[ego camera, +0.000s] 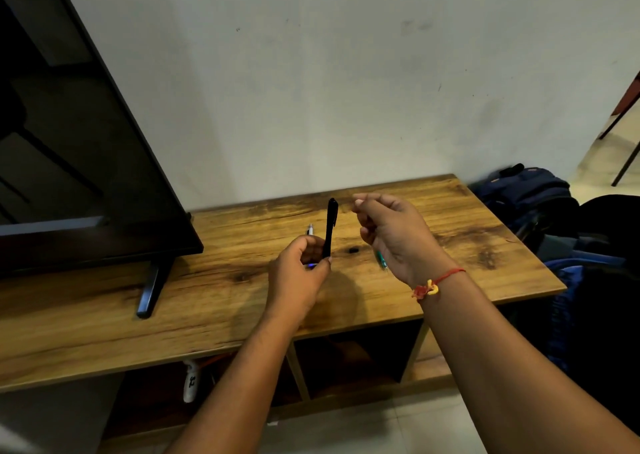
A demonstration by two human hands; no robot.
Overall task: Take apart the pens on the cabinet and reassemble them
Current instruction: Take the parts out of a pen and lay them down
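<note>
Holds two bare forearms out over the near edge of the tabletop (485, 218). Wears one red thread (437, 282) with a yellow charm on the right wrist. Grips one black pen (329, 228) in the left hand (299, 275), low on the barrel between thumb and curled fingers, upright with a slight tilt, clip end up, above the middle of the tabletop. Shows one blue glint (311, 265) inside that grip, too small to name. Holds the right hand (391, 234) up just right of the pen's top, apart from it, fingers curled, thumb and forefinger tips pressed together; cannot tell whether that grip pinches anything.

Counts three pens in all: the black one, one white-tipped pen (310, 229) lying behind the left hand toward the far edge, mostly hidden, and one green pen (381, 259) lying under the right wrist, mostly hidden as well. Counts one small black piece (353, 250) lying alone mid-tabletop, between the two hands.

Finds one dark television (86, 142) standing at the left end, with one slanted foot (152, 287) in view pointing toward the near edge. Finds one white object (190, 381) in the open compartment under the near edge, marked with digits that read as 32. Makes out dark blue bags (526, 194) on the floor past the right edge, number unclear.
</note>
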